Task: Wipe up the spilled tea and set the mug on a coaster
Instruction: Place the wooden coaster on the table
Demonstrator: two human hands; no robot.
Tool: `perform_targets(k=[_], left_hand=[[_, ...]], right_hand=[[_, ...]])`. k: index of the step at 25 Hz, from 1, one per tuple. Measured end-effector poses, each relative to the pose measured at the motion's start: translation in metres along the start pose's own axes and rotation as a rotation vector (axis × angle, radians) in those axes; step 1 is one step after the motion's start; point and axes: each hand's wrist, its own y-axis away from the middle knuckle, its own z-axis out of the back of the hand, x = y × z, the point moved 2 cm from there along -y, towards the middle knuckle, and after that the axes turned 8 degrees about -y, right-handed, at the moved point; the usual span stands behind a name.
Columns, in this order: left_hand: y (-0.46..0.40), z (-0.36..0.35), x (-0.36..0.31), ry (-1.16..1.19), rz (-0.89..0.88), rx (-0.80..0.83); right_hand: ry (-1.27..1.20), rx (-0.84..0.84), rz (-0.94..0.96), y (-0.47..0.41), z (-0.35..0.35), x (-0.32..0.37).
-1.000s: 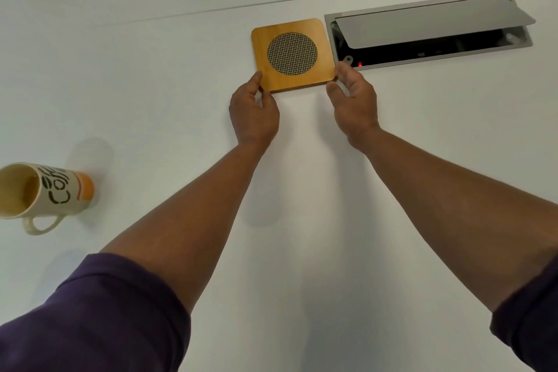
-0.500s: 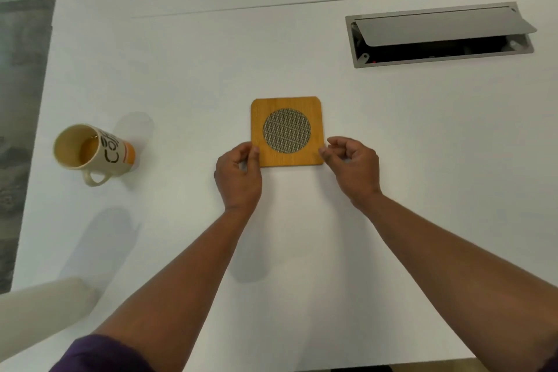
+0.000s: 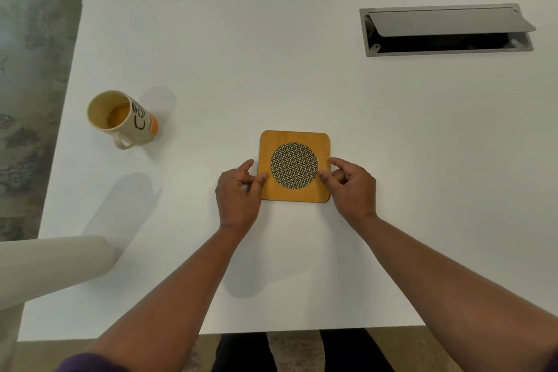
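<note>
A person's left hand [image 3: 238, 195] and right hand [image 3: 350, 187] pinch the side edges of a wooden coaster [image 3: 294, 166] lying flat mid-table [image 3: 392, 130], fingers curled narrow on it. The mug [image 3: 125, 118], well apart to the left near the table's edge, holds tea. A careless reach could likely tip it over that edge, though open table lies between mug and coaster.
</note>
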Motion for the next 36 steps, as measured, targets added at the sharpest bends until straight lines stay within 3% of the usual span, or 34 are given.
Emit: perform_targets(k=[2, 6, 10, 36], left_hand=[[0.002, -0.001, 0.006, -0.073, -0.090, -0.003], [0.006, -0.002, 0.012, -0.334, -0.260, 0.029], [0.008, 0.001, 0.015, -0.356, -0.359, 0.140], [0.014, 0.002, 0.021, -0.362, -0.387, 0.102]], right_hand=[[0.034, 0.006, 0.052, 0.002, -0.003, -0.002], [0.347, -0.016, 0.175, 0.013, -0.014, -0.011], [0.468, 0.109, 0.189, 0.012, -0.016, -0.009], [0.482, 0.150, 0.179, 0.013, -0.014, -0.011]])
